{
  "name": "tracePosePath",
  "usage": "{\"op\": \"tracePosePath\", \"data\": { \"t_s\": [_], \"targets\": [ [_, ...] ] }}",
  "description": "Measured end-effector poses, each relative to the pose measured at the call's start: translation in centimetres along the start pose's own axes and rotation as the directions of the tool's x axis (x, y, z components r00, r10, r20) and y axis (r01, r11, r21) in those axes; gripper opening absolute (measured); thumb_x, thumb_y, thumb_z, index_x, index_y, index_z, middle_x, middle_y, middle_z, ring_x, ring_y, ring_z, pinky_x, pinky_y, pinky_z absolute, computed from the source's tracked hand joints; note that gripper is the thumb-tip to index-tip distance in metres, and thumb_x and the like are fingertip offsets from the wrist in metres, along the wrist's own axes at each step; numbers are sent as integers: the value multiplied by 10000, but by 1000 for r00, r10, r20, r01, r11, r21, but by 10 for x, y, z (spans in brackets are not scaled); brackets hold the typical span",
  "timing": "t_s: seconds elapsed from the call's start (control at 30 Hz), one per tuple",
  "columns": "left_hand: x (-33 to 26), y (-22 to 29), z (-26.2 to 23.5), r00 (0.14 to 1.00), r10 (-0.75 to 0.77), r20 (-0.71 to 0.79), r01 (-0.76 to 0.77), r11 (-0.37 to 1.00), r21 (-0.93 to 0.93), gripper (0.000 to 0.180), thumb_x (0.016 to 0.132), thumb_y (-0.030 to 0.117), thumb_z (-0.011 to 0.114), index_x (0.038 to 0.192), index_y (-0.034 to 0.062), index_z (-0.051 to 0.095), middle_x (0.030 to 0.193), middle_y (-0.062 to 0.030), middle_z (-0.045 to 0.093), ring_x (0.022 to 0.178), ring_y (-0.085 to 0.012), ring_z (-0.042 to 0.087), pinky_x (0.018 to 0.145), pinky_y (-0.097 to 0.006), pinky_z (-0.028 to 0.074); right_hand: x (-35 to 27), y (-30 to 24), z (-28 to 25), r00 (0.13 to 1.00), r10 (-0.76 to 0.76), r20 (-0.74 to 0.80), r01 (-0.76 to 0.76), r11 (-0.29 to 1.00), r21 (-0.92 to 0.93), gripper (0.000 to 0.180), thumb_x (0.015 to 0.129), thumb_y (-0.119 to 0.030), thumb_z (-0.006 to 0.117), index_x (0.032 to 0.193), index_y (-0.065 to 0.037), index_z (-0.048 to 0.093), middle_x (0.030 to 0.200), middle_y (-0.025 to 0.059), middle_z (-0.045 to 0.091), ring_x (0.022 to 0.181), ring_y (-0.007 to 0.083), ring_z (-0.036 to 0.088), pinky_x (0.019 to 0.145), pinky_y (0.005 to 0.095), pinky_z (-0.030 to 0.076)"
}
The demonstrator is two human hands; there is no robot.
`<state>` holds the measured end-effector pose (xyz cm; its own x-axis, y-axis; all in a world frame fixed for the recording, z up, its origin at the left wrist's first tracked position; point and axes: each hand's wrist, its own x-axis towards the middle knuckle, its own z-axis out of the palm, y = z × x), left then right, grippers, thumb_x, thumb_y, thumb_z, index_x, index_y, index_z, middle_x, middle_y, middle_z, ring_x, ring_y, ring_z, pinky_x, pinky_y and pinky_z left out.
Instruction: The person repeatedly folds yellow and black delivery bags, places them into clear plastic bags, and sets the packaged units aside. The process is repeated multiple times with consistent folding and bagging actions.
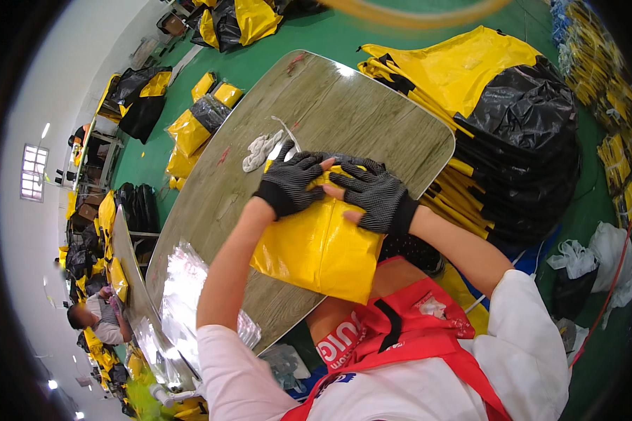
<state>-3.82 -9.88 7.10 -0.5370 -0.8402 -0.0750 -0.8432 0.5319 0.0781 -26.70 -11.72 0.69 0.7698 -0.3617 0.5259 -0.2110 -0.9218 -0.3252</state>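
A yellow plastic sheet or bag (323,249), folded into a rough rectangle, lies across the near edge of the wood-patterned table (211,179), its lower corner overhanging toward my lap. My left hand (291,181) wears a black dotted glove with bare fingertips and rests on the upper left part, fingers apart. My right hand (377,193), gloved alike, presses on the upper right part with fingers spread. The fingertips of both hands nearly meet at the middle. Dark material shows just beyond the hands, mostly hidden by them.
White string or cloth (261,151) lies beyond my left hand. Shiny clear plastic bags (182,288) cover the table's near left. Stacked yellow-and-black bags (519,119) stand at the right edge. Yellow packages (189,133) sit past the far left edge. Another person (102,319) works at far left.
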Motion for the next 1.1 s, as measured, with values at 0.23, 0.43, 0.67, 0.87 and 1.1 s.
{"op": "tracePosePath", "data": {
  "t_s": [0.23, 0.43, 0.67, 0.87, 1.1],
  "targets": [
    [-40, -12, 84, 960, -278, -36, 215, 814, -540, 596, 920, 529, 316, 1325, 109, 440, 1401, -168, 348, 1338, -343, 211, 1100, -408, 112, -36, 4, 0, 986, -165, 31, 146, 933, 329, 508, 797, -420, 554, 1214, -133, 514, 1258, 144, 490, 1187, 379, 409, 1002, 500, 296],
    [-107, 71, 82, 845, -534, -11, 37, 80, -996, 545, 939, 429, 390, 1330, 49, 404, 1351, -107, 421, 1283, -216, 334, 1070, -372, 242, -49, -21, -31, 992, -127, -1, 120, 933, 339, 214, 761, -97, 584, 972, -97, 623, 1022, 123, 633, 942, 342, 585, 885, 497, 418],
    [-166, 156, 89, 180, -979, -94, 68, 108, -992, 400, 833, 228, 631, 1153, 26, 500, 1024, -136, 602, 945, -231, 572, 811, -333, 448, -52, -35, 17, 676, 515, 527, -640, 58, 766, 368, 833, -147, 632, 1159, 1, 543, 1085, 116, 607, 978, 203, 579, 842, 314, 462],
    [-305, 81, 148, 178, -966, -190, 794, 255, -552, 292, 881, 331, 481, 997, 96, 610, 862, -141, 645, 790, -309, 625, 705, -386, 485, -39, -50, 24, 623, 259, 738, -697, -245, 674, 432, 835, -106, 597, 1239, -3, 486, 1194, 99, 560, 1063, 214, 557, 896, 335, 449],
    [-502, -7, 148, -166, -984, -61, 986, -163, -45, 559, 868, 318, 471, 1383, 152, 331, 1448, -45, 292, 1340, -302, 226, 1100, -445, 144, -38, -49, 14, 526, 260, 810, -732, -345, 587, 473, 822, -100, 611, 1263, -13, 464, 1206, 103, 550, 1075, 228, 548, 909, 338, 439]
  ]
}}
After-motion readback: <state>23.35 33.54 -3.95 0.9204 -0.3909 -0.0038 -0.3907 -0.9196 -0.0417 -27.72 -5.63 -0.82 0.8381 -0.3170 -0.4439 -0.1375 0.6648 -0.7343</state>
